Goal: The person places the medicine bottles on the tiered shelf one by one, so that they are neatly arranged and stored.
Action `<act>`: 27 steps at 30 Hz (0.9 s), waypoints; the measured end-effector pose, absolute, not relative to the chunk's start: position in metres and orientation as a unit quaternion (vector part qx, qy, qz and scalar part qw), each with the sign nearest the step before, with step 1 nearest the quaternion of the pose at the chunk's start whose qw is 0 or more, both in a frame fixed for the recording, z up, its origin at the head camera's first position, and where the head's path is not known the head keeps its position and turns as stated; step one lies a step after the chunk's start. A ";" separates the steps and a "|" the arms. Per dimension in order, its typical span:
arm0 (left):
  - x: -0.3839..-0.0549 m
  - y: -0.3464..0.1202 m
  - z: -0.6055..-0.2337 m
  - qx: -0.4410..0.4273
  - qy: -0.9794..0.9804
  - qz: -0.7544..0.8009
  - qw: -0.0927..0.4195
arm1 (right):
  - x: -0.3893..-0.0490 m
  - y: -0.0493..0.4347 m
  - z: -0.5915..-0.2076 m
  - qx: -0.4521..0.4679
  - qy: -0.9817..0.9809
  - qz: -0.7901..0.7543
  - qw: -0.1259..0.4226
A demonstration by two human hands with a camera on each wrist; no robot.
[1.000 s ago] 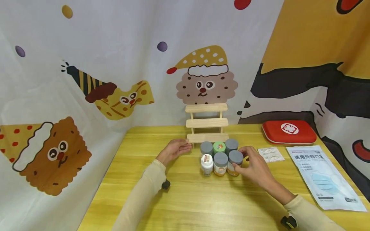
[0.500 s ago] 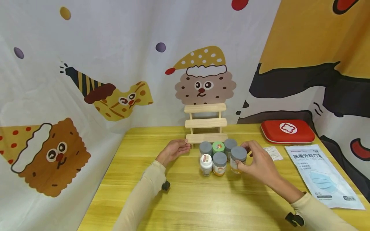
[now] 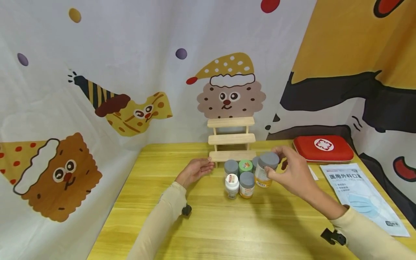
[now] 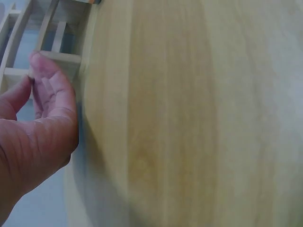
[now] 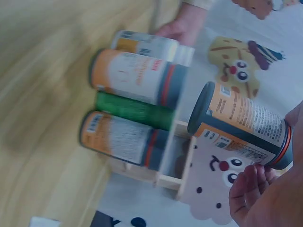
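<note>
In the head view my right hand [image 3: 294,175] grips a grey-lidded pill bottle [image 3: 262,174] near its lid, raised above the table. The right wrist view shows this bottle [image 5: 241,125] tilted, with its orange and white label and its base clear of everything. My left hand [image 3: 195,171] pinches the left end of the lowest step of a three-step wooden display rack [image 3: 232,138]. Right in front of the rack stand a white bottle [image 3: 232,186], a green-lidded bottle [image 3: 245,165] and several grey-lidded bottles [image 3: 247,184], one partly hidden behind the raised bottle.
A red first-aid case [image 3: 323,148] lies at the back right of the wooden table [image 3: 208,224]. In front of it is a face mask packet [image 3: 360,196]. A small white packet [image 3: 313,173] shows partly behind the right hand. A printed curtain [image 3: 162,36] hangs behind.
My right hand has taken the front right grey-lidded bottle out of the group, lifting it up and slightly to the right. The left hand stays at the rack.
</note>
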State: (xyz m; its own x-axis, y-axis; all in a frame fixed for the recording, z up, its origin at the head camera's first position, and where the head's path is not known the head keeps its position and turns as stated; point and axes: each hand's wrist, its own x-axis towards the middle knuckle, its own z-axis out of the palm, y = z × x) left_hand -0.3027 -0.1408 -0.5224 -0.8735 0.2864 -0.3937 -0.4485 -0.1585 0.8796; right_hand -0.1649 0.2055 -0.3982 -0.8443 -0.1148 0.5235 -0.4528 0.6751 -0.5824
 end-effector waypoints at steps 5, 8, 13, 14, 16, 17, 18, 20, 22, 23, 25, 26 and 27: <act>-0.303 -0.140 -0.528 -0.070 0.601 0.756 0.249 | -0.171 0.206 -0.378 0.154 -0.876 0.403 0.217; -0.304 -0.142 -0.530 -0.074 0.598 0.759 0.246 | -0.181 0.202 -0.370 0.158 -0.870 0.408 0.227; -0.307 -0.144 -0.531 -0.065 0.593 0.760 0.256 | -0.203 0.192 -0.363 0.160 -0.864 0.418 0.232; -0.307 -0.145 -0.530 -0.064 0.592 0.760 0.259 | -0.208 0.189 -0.362 0.161 -0.864 0.418 0.230; -0.307 -0.146 -0.530 -0.061 0.594 0.759 0.261 | -0.217 0.183 -0.362 0.166 -0.861 0.421 0.232; -0.306 -0.146 -0.530 -0.060 0.594 0.759 0.261 | -0.222 0.180 -0.362 0.170 -0.858 0.423 0.235; -0.306 -0.146 -0.529 -0.059 0.594 0.759 0.261 | -0.226 0.176 -0.362 0.173 -0.856 0.425 0.237; -0.305 -0.145 -0.529 -0.056 0.593 0.760 0.260 | -0.234 0.169 -0.361 0.175 -0.851 0.433 0.241; -0.304 -0.145 -0.528 -0.055 0.591 0.762 0.258 | -0.242 0.162 -0.361 0.175 -0.845 0.444 0.242; -0.303 -0.145 -0.527 -0.056 0.590 0.763 0.257 | -0.245 0.159 -0.360 0.174 -0.843 0.448 0.240; -0.303 -0.144 -0.527 -0.057 0.589 0.765 0.254 | -0.252 0.153 -0.360 0.172 -0.843 0.450 0.240; -0.302 -0.144 -0.527 -0.057 0.590 0.765 0.253 | -0.255 0.150 -0.359 0.172 -0.843 0.447 0.244; -0.302 -0.144 -0.527 -0.056 0.591 0.765 0.251 | -0.259 0.148 -0.360 0.174 -0.843 0.445 0.249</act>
State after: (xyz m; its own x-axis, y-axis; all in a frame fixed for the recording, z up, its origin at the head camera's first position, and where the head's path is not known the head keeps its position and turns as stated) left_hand -0.3024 -0.1439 -0.5269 -0.8675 0.3182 -0.3824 -0.4502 -0.1754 0.8755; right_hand -0.2588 0.1477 -0.3596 -0.8158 -0.0714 0.5739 -0.5142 0.5437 -0.6633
